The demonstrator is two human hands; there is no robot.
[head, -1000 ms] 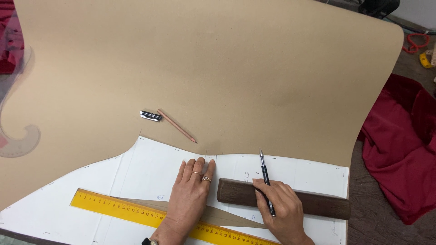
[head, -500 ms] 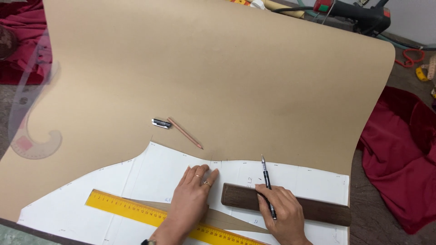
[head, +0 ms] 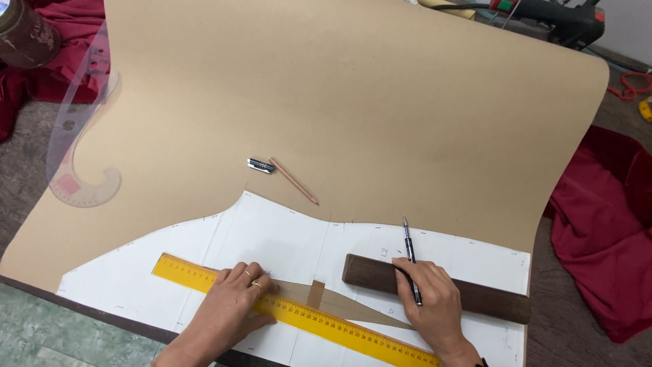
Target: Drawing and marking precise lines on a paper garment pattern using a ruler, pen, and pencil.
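Observation:
My left hand [head: 234,306] lies flat on a long yellow ruler [head: 183,274], which rests diagonally across a white paper pattern [head: 285,238]. My right hand [head: 435,306] grips a black pen [head: 409,255] with its tip pointing away from me, and leans on a dark wooden bar [head: 496,302] lying on the pattern. The pattern sits on a large sheet of tan paper [head: 353,102]. A brown wedge-shaped slit [head: 339,302] shows between my hands.
A pencil [head: 293,181] and a small black eraser or sharpener [head: 260,165] lie on the tan paper. A clear curved ruler [head: 81,136] is at the left. Red fabric [head: 604,224] lies at the right and far left. Tools sit at the back right.
My left hand has slid down from the white pattern onto the yellow ruler. The view has shifted, so everything appears further right. The right hand keeps the pen on the bar.

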